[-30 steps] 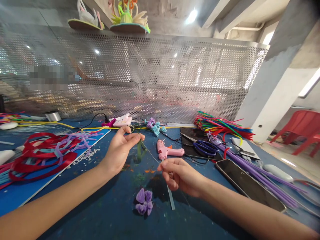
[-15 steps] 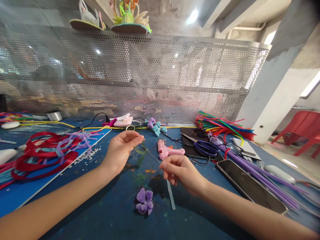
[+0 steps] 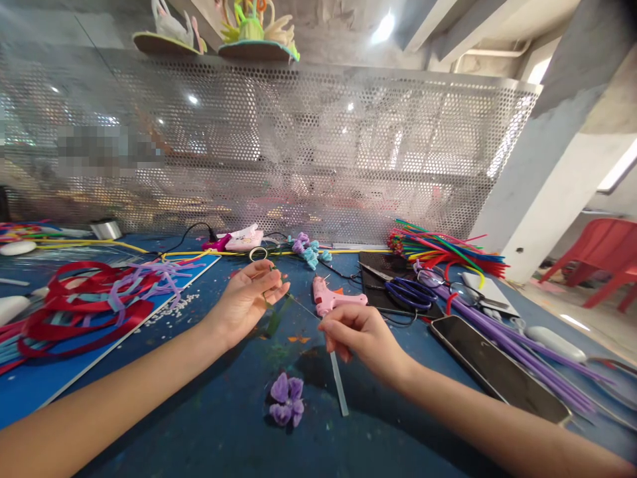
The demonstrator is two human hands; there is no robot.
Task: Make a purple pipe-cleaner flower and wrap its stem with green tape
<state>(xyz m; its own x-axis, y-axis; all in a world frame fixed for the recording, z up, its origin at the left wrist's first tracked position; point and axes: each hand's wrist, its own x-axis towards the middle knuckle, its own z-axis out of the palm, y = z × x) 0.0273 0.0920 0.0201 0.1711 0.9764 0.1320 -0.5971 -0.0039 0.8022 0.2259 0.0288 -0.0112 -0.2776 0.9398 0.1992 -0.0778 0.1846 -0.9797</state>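
Observation:
A thin wire (image 3: 304,308) runs between my hands above the table. My right hand (image 3: 355,335) pinches its near end between thumb and fingertips. At the other end my left hand (image 3: 251,292) has its thumb and fingers closed round the wire and a green strip, like floral tape (image 3: 271,323), which dangles below the fingers. On the table beneath lies a purple fuzzy flower (image 3: 286,399) with several petals. Just behind my right hand is a pink glue gun (image 3: 341,297); a clear glue stick (image 3: 339,385) shows in front of it, partly hidden by that hand.
To the right lie a phone (image 3: 497,368), purple pipe cleaners (image 3: 527,355), blue-handled scissors (image 3: 411,294) and a coloured pipe-cleaner bundle (image 3: 448,249). Red ribbon (image 3: 84,325) covers a blue board (image 3: 60,375) at left. A perforated metal screen (image 3: 318,153) stands behind small blue flowers (image 3: 312,254).
My left hand has turned, its fingers loosening from a tight pinch and showing more of the palm side. The green strip shifts with it. My right hand stays almost still.

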